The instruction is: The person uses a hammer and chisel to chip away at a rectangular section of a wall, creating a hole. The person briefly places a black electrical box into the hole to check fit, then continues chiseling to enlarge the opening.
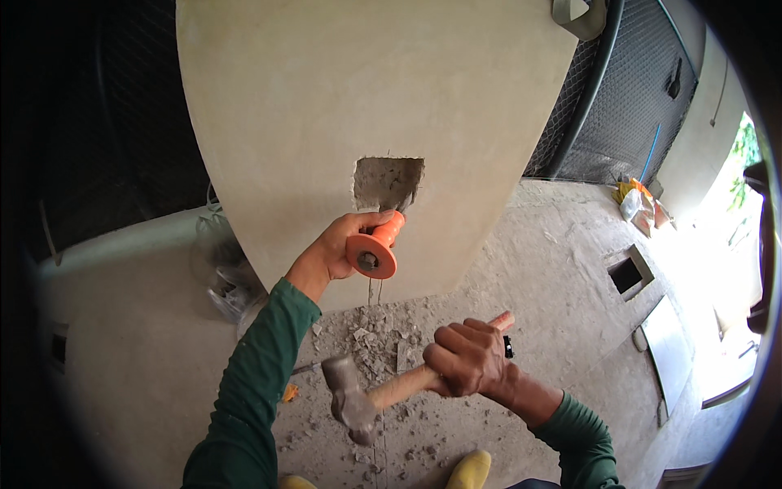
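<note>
My left hand [340, 247] is closed round the orange grip of a chisel [372, 255] with a round hand guard. The chisel's struck end faces me, and its tip points up at the lower edge of a square hole [388, 182] cut in a plastered wall [366, 90]. Whether the tip touches the wall is hard to see. In my right hand [468, 359] is a hammer [352, 399], gripped by its wooden handle. Its metal head hangs lower down and apart from the chisel.
Broken rubble [379, 338] litters the floor below the hole. Plastic bags [234, 293] lie left of the wall, and more bags [638, 205] sit at the far right. A square floor opening [629, 273] and a flat board [668, 350] are on the right. Yellow boots [470, 470] show below.
</note>
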Motion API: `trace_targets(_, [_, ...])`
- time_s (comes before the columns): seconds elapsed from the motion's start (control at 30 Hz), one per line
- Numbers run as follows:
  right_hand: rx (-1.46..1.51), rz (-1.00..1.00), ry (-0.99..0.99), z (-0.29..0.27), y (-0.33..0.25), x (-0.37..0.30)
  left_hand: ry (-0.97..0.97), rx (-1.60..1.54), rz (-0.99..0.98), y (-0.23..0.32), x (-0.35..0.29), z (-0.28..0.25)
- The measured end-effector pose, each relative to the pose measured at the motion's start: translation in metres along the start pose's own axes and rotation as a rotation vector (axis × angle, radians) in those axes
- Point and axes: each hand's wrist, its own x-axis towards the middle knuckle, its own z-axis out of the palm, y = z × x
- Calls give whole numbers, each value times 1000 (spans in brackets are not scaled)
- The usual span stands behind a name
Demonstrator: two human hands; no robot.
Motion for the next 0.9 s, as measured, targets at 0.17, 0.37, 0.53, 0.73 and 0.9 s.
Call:
trace_targets(0.17, [-37,453,-111,3,3,19,-174,18,-69,-2,9,-1])
trace_targets(0.37, [54,82,-34,-9,-20,2,-54,75,-7,-22,-2,13])
trace_targets(0.53, [80,122,-60,-4,-19,0,53,64,71,-11,-11,16])
trace_targets(0.73, [45,48,-66,-4,-18,5,70,80,4,-5,-3,6])
trace_targets(0.9, [-63,234,-124,0,-2,18,-57,109,11,1,6,-8])
